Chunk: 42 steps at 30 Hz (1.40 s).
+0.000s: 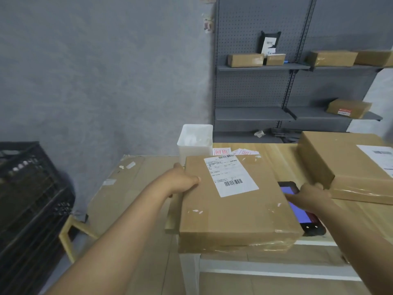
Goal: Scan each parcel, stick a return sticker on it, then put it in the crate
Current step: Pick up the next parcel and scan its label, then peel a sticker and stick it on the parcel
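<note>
The parcel point(236, 201) is a flat rectangular carton of brown corrugated card, its seams and lower edge sealed with glossy clear tape that wrinkles at the near right corner. A white shipping label point(230, 175) with printed text and barcodes is stuck slightly askew on its top face, toward the far edge; small white paper scraps cling to the card nearer the camera. The parcel sits at the left end of the wooden table point(276, 150), and its near left corner overhangs the table edge. The left hand point(184, 179) grips the parcel's left edge, thumb on top and fingers curled beneath. The right hand point(309, 193) rests on the handheld scanner point(302, 209), a black device with a lit blue screen lying flat just beside the parcel's right edge; its fingers lie fairly straight on the device, and whether they clasp it cannot be told. Red-printed return stickers point(222, 151) lie on the table beyond the parcel, next to a translucent white plastic bin point(195, 141). A second, larger carton point(344, 162) occupies the right of the table, close to the right hand. The black lattice plastic crate point(27, 188) stands well apart at the far left, with flattened cardboard point(131, 188) lying between it and the table.
</note>
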Each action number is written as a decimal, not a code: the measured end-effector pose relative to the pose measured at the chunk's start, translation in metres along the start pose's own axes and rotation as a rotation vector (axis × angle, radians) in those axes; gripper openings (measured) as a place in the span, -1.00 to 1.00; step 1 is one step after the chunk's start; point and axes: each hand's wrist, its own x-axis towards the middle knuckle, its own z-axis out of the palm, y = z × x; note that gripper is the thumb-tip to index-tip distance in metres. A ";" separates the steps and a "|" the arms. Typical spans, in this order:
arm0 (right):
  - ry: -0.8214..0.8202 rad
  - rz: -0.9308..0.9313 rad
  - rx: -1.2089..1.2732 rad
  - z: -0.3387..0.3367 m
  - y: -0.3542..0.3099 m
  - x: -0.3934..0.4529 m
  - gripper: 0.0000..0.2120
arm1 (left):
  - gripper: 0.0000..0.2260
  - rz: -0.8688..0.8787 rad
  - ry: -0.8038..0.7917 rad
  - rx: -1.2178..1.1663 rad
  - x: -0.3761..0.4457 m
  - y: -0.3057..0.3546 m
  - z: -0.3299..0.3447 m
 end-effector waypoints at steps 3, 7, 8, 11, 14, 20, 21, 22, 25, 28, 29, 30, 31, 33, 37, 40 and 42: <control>0.028 -0.092 0.080 -0.020 -0.017 0.017 -0.34 | -0.39 0.100 0.126 0.032 0.016 0.012 -0.006; 0.029 -0.261 0.206 -0.034 -0.042 0.049 -0.53 | -0.55 0.277 0.249 0.058 0.041 0.038 -0.004; 0.035 -0.297 0.219 -0.036 -0.048 0.059 -0.58 | -0.61 0.327 0.247 0.044 0.047 0.046 -0.001; 0.043 -0.382 0.237 -0.034 -0.065 0.096 -0.67 | -0.75 0.431 0.187 0.007 0.066 0.071 0.010; 0.003 -0.441 0.211 -0.025 -0.082 0.133 -0.71 | -0.80 0.465 0.106 0.035 0.084 0.091 0.022; -0.051 -0.547 0.091 -0.001 -0.117 0.183 -0.37 | -0.80 0.392 0.047 0.012 0.115 0.114 0.030; -0.054 -0.559 0.033 0.003 -0.121 0.187 -0.27 | -0.81 0.377 0.043 0.003 0.118 0.115 0.030; -0.053 -0.572 -0.024 0.007 -0.123 0.191 -0.21 | -0.82 0.363 0.037 -0.007 0.121 0.117 0.029; -0.040 -0.606 -0.089 0.014 -0.127 0.200 -0.22 | -0.80 0.335 0.014 -0.022 0.126 0.122 0.027; -0.056 -0.590 0.031 0.012 -0.128 0.208 -0.41 | -0.79 0.333 0.009 -0.013 0.129 0.126 0.026; -0.053 -0.581 0.083 0.011 -0.127 0.211 -0.51 | -0.78 0.334 0.008 -0.013 0.129 0.127 0.026; -0.048 -0.572 0.132 0.008 -0.127 0.212 -0.63 | -0.78 0.334 0.007 -0.017 0.130 0.128 0.026; -0.050 -0.563 0.181 0.005 -0.126 0.213 -0.72 | -0.78 0.333 0.007 -0.020 0.131 0.128 0.026; -0.083 -0.543 0.311 -0.004 -0.125 0.212 -0.82 | -0.77 0.327 0.007 -0.023 0.132 0.129 0.027; -0.231 -0.515 0.695 -0.034 -0.127 0.194 -0.87 | -0.74 0.292 0.024 -0.065 0.136 0.132 0.029; -0.273 -0.587 0.874 -0.053 -0.134 0.177 -0.89 | -0.64 0.253 0.036 -0.126 0.137 0.136 0.030; -0.291 -0.620 0.957 -0.060 -0.137 0.166 -0.90 | -0.60 0.254 0.046 -0.166 0.135 0.140 0.030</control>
